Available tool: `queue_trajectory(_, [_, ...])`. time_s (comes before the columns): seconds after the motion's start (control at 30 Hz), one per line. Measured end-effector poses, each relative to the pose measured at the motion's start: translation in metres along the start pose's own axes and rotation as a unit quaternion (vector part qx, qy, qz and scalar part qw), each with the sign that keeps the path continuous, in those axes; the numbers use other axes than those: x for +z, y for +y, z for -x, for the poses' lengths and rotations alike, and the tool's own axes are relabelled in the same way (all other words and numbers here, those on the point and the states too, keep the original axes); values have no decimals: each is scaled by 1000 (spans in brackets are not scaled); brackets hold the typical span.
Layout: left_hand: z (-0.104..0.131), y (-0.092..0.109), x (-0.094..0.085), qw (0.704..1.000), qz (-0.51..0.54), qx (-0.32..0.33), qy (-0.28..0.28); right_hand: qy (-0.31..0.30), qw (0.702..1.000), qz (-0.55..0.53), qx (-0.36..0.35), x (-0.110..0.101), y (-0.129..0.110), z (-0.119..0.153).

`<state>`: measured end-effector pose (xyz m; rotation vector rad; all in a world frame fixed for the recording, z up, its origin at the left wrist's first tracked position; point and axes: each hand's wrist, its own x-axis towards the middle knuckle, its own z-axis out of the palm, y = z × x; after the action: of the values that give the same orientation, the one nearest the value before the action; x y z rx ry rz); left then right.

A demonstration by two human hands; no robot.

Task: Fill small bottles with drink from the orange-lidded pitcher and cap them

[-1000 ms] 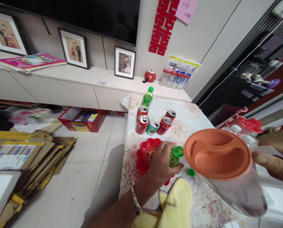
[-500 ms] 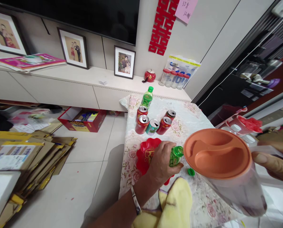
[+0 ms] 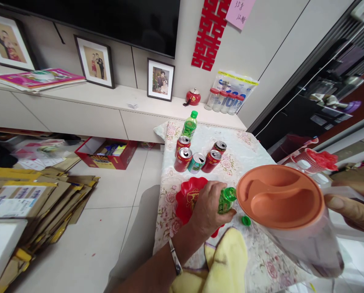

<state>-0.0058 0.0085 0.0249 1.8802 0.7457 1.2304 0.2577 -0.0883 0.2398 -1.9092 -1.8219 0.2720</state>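
Observation:
My left hand point(image 3: 208, 203) is wrapped round a green plastic bottle point(image 3: 226, 200), whose uncapped mouth tilts right. Against that mouth lies the edge of a clear pitcher point(image 3: 310, 248) with an orange lid point(image 3: 281, 199), tipped toward the bottle. My right hand point(image 3: 349, 203) grips the pitcher's handle at the right edge; part of the hand is out of frame. Dark liquid shows low in the pitcher. A green bottle cap point(image 3: 245, 221) rests on the tablecloth below the bottle. Under my left hand is a red scalloped tray point(image 3: 188, 195). A yellow cloth point(image 3: 227, 260) lies by my left wrist.
Several drink cans point(image 3: 197, 162) and a capped green bottle point(image 3: 190, 125) stand toward the table's far side. Behind is a low white cabinet point(image 3: 102, 99) with framed photos point(image 3: 160, 80) and red-lidded jars point(image 3: 221, 101). Flattened cardboard point(image 3: 56, 203) and a red box point(image 3: 108, 156) lie on the floor.

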Motion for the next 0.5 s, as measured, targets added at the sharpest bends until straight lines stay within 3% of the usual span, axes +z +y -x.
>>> queue_trajectory(0.1, [0,0,1,1000,-6,6,4,-29,998,51,8,-1,3,1])
queue_trajectory(0.5, [0,0,0,1000,-1,8,4,-31,996,87,-6,-1,4,-1])
